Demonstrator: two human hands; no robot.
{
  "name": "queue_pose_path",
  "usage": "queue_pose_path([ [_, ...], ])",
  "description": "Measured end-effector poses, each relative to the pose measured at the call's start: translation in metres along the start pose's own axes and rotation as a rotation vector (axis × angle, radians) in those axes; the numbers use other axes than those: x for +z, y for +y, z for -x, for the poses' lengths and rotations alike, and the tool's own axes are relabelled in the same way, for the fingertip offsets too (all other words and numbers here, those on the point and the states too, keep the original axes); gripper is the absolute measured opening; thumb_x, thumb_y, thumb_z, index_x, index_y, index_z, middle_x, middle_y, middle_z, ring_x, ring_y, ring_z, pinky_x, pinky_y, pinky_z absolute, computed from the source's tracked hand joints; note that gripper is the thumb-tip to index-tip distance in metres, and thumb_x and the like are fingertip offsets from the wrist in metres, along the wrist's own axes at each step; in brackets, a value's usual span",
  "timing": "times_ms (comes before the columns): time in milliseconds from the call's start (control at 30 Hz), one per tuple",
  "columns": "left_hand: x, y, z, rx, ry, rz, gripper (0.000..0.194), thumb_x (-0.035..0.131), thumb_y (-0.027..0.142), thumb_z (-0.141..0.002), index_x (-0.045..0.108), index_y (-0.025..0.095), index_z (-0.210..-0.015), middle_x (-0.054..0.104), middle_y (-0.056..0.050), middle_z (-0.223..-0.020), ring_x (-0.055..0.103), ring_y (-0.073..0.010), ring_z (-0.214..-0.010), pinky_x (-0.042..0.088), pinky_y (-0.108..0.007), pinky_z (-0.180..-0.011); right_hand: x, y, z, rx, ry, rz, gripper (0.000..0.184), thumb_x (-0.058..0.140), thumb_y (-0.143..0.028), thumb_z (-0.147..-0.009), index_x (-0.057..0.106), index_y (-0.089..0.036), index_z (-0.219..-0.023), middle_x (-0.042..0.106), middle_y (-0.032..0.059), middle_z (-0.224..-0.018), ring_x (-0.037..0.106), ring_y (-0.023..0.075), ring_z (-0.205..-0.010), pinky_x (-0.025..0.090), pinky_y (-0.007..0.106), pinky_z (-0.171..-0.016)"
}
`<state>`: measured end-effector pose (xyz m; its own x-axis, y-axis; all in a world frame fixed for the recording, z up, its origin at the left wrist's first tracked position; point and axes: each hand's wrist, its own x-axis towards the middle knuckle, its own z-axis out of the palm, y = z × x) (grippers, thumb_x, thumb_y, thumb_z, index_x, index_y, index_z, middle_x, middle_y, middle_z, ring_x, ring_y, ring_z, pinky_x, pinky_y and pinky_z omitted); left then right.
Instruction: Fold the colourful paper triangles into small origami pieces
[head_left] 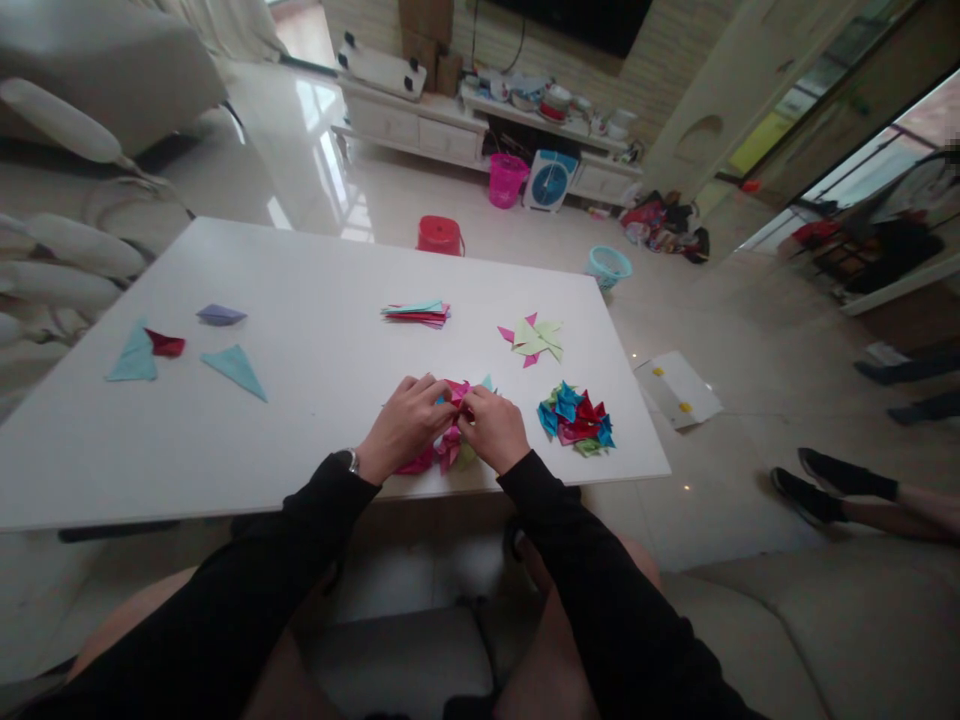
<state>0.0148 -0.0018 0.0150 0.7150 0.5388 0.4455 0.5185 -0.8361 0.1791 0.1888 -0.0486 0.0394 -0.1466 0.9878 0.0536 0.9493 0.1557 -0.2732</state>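
Note:
Near the front edge of the white table [330,270], my left hand [409,425] and my right hand [495,425] meet with bent fingers. Their fingertips pinch a small red folded paper, mostly hidden by the fingers. Pink, magenta and bluish folded papers [448,450] lie beneath and around both hands. To the right sits a heap of blue, red and green folded paper pieces [574,415]. Behind that heap is a flat pale green and pink paper pinwheel shape [534,340]. A stack of folded paper strips [417,313] lies beyond my hands.
On the table's left are light blue folded papers [236,370], a red one [165,344] and a purple one [221,315]. A red stool [439,235] and a light blue basket [609,264] stand beyond the table. Another person's feet [817,485] show at right.

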Motion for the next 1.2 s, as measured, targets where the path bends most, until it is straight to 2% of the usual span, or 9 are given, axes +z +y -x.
queue_pose_path([
  [200,0.005,0.005,-0.001,-0.084,-0.039,0.088,0.013,0.06,0.021,-0.093,0.073,0.02,-0.097,0.063,-0.01,-0.101,0.055,-0.0251,-0.094,0.044,-0.039,-0.08,0.005,0.005,0.0,-0.028,0.024,-0.019,0.009,0.059,-0.023,-0.092,0.068,-0.021,-0.09,0.063,0.0069,-0.1,0.058,0.0208,-0.095,0.045,0.029,-0.074],
  [333,0.002,0.007,-0.004,-0.125,-0.02,0.112,0.022,0.057,0.025,-0.095,0.069,0.017,-0.111,0.062,-0.01,-0.102,0.056,-0.0252,-0.096,0.045,-0.039,-0.081,0.002,0.021,0.0,-0.02,0.085,-0.021,0.009,0.059,-0.021,-0.09,0.067,-0.021,-0.088,0.061,0.0066,-0.095,0.056,0.0209,-0.093,0.044,0.03,-0.077],
  [433,0.0,0.005,-0.005,-0.15,0.001,0.119,0.021,0.053,0.023,-0.096,0.067,0.016,-0.111,0.062,-0.011,-0.103,0.057,-0.0248,-0.095,0.045,-0.038,-0.081,-0.011,0.054,0.003,0.077,0.136,-0.006,0.01,0.058,-0.018,-0.087,0.066,-0.021,-0.082,0.062,0.005,-0.087,0.056,0.0192,-0.082,0.041,0.029,-0.072],
  [600,-0.003,0.004,-0.004,-0.173,-0.021,0.142,0.023,0.054,0.017,-0.093,0.065,0.016,-0.113,0.061,-0.011,-0.105,0.059,-0.0242,-0.094,0.046,-0.037,-0.082,-0.036,0.139,0.024,0.409,0.194,0.07,0.009,0.062,-0.022,-0.081,0.069,-0.02,-0.077,0.066,0.0047,-0.081,0.057,0.0185,-0.076,0.039,0.029,-0.071],
  [700,-0.005,0.004,-0.005,-0.19,-0.025,0.153,0.024,0.054,0.015,-0.092,0.065,0.016,-0.113,0.061,-0.01,-0.104,0.059,-0.0237,-0.093,0.047,-0.036,-0.082,-0.041,0.182,0.044,0.562,0.149,0.118,0.01,0.065,-0.023,-0.078,0.073,-0.019,-0.078,0.069,0.0076,-0.088,0.06,0.0192,-0.082,0.04,0.029,-0.074],
  [800,-0.007,0.004,-0.005,-0.203,-0.018,0.164,0.023,0.054,0.015,-0.092,0.065,0.016,-0.113,0.06,-0.01,-0.104,0.059,-0.0235,-0.092,0.048,-0.037,-0.082,-0.039,0.207,0.058,0.653,0.102,0.151,0.014,0.065,-0.024,-0.078,0.077,-0.018,-0.081,0.07,0.0104,-0.095,0.062,0.0197,-0.086,0.042,0.029,-0.076],
  [933,-0.008,0.002,-0.005,-0.221,-0.017,0.169,0.024,0.054,0.014,-0.091,0.064,0.016,-0.113,0.06,-0.01,-0.104,0.059,-0.0238,-0.092,0.049,-0.037,-0.083,-0.032,0.216,0.059,0.695,0.064,0.147,0.016,0.066,-0.027,-0.078,0.079,-0.019,-0.084,0.072,0.0108,-0.098,0.064,0.0203,-0.087,0.042,0.029,-0.073],
  [1200,-0.01,-0.003,-0.002,-0.254,-0.075,0.215,0.023,0.052,0.014,-0.091,0.065,0.016,-0.11,0.06,-0.01,-0.104,0.061,-0.0239,-0.092,0.05,-0.038,-0.084,-0.025,0.208,0.044,0.728,-0.014,0.131,0.017,0.068,-0.029,-0.073,0.075,-0.023,-0.087,0.076,0.0071,-0.093,0.068,0.0223,-0.086,0.042,0.028,-0.068],
])
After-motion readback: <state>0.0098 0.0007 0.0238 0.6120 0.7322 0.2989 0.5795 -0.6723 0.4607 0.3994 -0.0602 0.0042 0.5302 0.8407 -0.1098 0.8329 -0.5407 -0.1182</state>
